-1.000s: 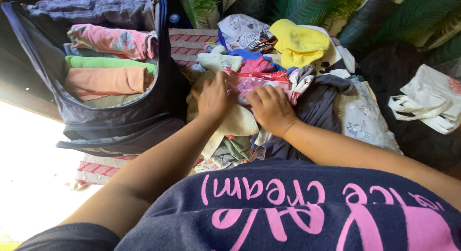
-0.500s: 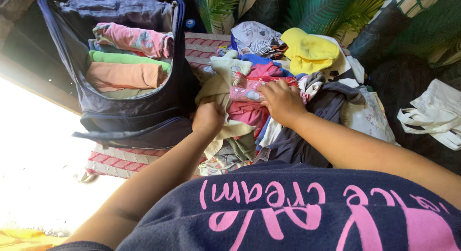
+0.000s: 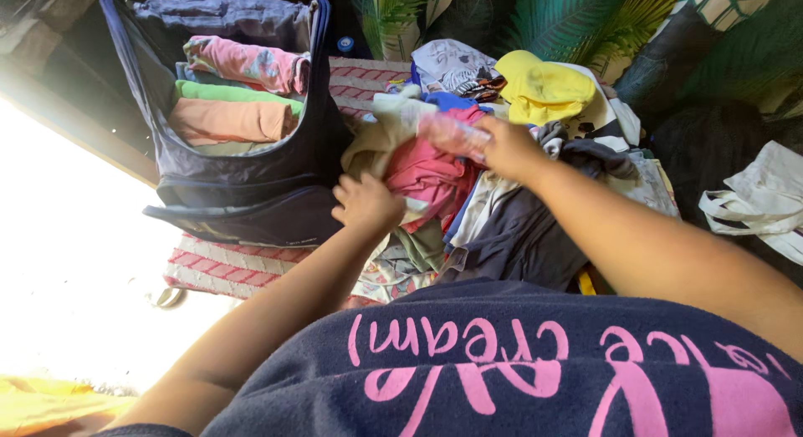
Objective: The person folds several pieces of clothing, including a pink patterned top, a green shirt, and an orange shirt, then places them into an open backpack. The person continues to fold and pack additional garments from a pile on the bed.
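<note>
While the right hand point(image 3: 508, 146) closes its fingers on the upper edge of a pink garment point(image 3: 431, 173) at centre frame, the left hand point(image 3: 365, 203) pinches the same cloth lower down, knuckles up. The garment lies atop a loose clothes pile point(image 3: 510, 228), just right of a dark open bag point(image 3: 251, 186) holding rolled clothes point(image 3: 230, 119). It looks light, soft and floppy, so grips at two corners or a hem seem best. A yellow cloth point(image 3: 544, 90) lies at upper right.

No packages, labels, signs or screens anywhere in view
</note>
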